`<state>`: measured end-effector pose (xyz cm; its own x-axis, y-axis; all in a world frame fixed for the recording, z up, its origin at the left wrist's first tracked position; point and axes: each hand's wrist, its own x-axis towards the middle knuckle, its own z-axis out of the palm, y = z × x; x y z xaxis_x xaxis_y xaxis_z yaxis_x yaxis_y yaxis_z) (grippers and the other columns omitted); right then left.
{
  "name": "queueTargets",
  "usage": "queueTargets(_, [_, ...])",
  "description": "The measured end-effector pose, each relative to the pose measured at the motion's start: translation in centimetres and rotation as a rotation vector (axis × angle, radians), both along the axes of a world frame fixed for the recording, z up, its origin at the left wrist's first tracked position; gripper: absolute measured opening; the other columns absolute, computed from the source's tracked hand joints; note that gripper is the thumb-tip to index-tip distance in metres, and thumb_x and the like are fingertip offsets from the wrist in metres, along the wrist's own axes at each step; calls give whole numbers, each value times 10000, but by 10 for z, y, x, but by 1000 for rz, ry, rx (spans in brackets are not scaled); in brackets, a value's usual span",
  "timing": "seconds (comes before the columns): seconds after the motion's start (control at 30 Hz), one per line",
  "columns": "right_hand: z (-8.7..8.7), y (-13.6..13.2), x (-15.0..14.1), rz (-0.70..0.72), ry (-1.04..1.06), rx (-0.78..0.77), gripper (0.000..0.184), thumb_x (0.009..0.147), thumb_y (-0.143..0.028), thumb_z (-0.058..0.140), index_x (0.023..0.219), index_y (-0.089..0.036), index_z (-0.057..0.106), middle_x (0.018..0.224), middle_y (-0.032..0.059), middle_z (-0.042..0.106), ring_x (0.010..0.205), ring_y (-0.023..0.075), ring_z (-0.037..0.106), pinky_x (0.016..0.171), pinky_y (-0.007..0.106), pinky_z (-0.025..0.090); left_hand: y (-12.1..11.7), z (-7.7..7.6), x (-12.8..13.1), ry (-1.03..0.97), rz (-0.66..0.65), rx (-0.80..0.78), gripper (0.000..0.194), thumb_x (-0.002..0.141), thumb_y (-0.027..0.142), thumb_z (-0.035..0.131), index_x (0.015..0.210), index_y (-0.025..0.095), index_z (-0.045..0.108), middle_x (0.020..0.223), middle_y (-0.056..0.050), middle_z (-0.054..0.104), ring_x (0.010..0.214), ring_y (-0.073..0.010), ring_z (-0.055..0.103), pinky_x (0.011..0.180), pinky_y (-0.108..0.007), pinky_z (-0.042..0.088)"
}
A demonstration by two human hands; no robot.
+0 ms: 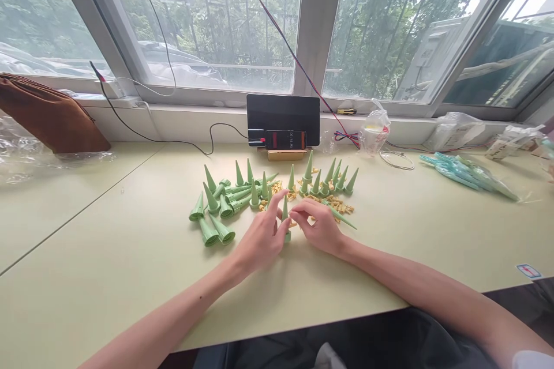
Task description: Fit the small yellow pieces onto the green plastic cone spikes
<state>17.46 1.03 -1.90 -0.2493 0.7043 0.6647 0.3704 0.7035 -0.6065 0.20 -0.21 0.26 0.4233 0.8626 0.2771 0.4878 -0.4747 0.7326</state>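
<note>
**Green cone [284, 207] held upright in the left hand [262, 236], right hand [322, 228] pinching at its side**

The held cone stands tip up in front of the black tablet [281, 112], on the near side of the desk [130, 242]. The left fingers are partly curled about it, the thumb low by its base and the index finger reaching up near the tip. The right thumb and index finger are drawn together in a close pinch against or just beside the cone's flank; whether they grip a small piece, I cannot tell.

For good work here, the left grip should be firm but light, keeping the cone plumb and its side open to view. The right pinch does best coming in square and pressing gently, since a sideways push could tip the cone.

Small yellow pieces [341, 206] lie in front of the tablet, mostly towards its right. Upright green cones [351, 181] stand among and around them. Other green cones [210, 233], many on their sides, heap in front of the tablet to its left. A phone [298, 139] leans against the tablet's front.
</note>
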Motion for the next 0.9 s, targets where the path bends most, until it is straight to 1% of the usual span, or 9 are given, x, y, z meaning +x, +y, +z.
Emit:
queueTargets(0.2, [0,1,0,-11,-8,4,159,924,-226,539,789,-195,616,705,16,610,626,133,534,583,262,462,1,1,-1,-9,58,52,532,937,254,419,1441,269,250,677,68,459,450,-76,373,516,-191,342])
queueTargets(0.33, [1,1,0,-27,-6,12,156,922,-216,545,783,-194,613,696,11,603,624,130,534,581,259,462,2,2,-1,-15,69,61,535,933,241,420,1441,274,255,705,58,459,458,-71,352,520,-190,350])
queueTargets(0.5, [1,0,0,-42,11,14,134,929,-212,540,818,-198,615,733,17,630,649,135,559,597,262,474,2,3,-1,-59,67,62,533,926,227,430,1432,278,272,733,50,474,459,-60,324,520,-190,361])
queueTargets(0.73, [0,1,0,-49,23,13,140,934,-232,533,825,-197,615,749,28,637,666,142,568,611,267,488,2,2,-1,-91,72,30,499,938,223,407,1419,291,294,711,52,433,493,-73,288,507,-189,311])
queueTargets(0.9, [-1,1,0,-59,24,7,161,941,-260,522,828,-200,621,754,34,637,667,147,568,606,274,496,2,1,-1,-132,73,-3,516,940,224,411,1431,312,278,725,51,453,489,-67,290,500,-193,309])
